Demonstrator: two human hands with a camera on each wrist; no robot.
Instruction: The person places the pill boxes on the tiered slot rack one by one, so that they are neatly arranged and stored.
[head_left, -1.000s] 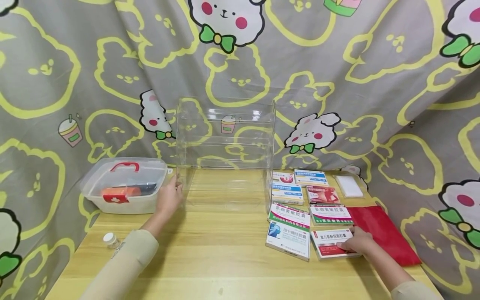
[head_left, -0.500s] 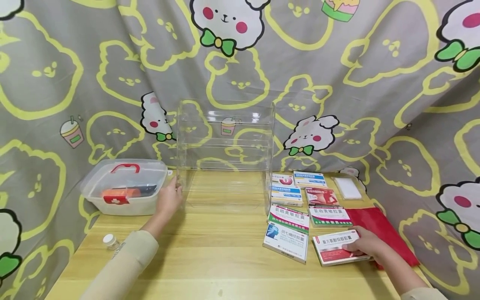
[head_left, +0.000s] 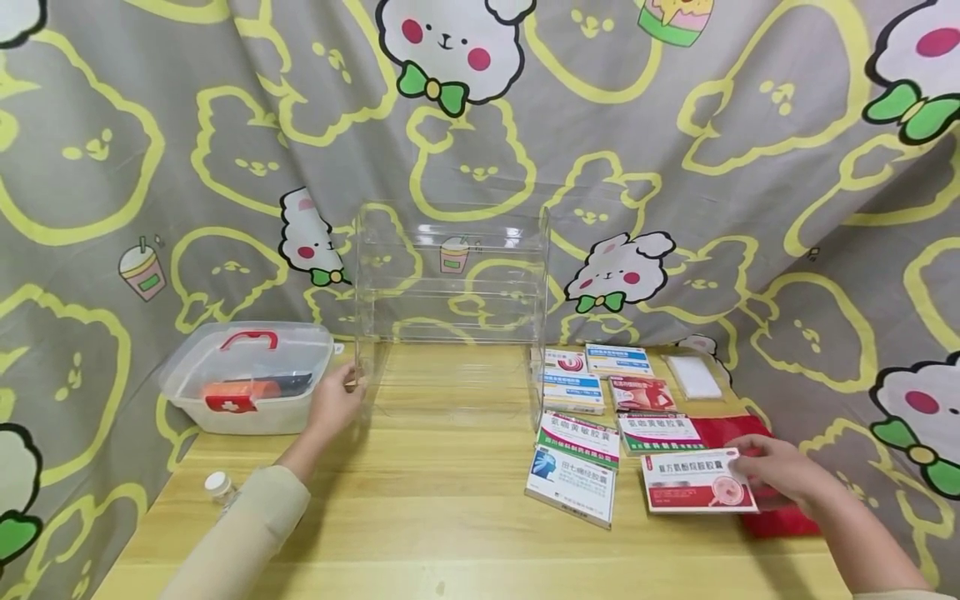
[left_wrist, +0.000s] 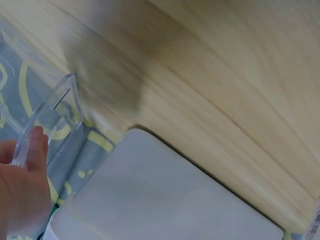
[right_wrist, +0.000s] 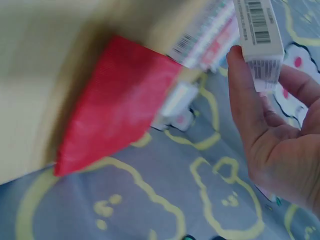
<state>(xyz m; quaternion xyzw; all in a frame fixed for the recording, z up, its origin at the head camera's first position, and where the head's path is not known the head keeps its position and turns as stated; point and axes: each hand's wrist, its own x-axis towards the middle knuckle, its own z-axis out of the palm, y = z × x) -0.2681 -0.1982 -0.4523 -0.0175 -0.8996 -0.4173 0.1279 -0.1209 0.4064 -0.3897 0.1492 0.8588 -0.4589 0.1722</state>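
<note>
In the head view, the left hand (head_left: 333, 404), left of centre, gripped the front left edge of the clear rack (head_left: 450, 283), while at lower right the right hand (head_left: 776, 471) pinched a red-and-white box (head_left: 697, 481) raised above the table (head_left: 450, 517). In the left wrist view, at lower left, fingers (left_wrist: 37, 145) touched the rack edge (left_wrist: 50, 107). In the right wrist view, at upper right, thumb and fingers (right_wrist: 245, 90) pinched the box (right_wrist: 257, 35), with a red bag (right_wrist: 120, 100) at centre left.

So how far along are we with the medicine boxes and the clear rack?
Nothing is shelved: the clear acrylic rack stands bare. In hand: the right hand grips a red-and-white medicine box, lifted, while the left hand holds the rack's edge. Left: the other flat medicine boxes lie on the wooden table.
</note>
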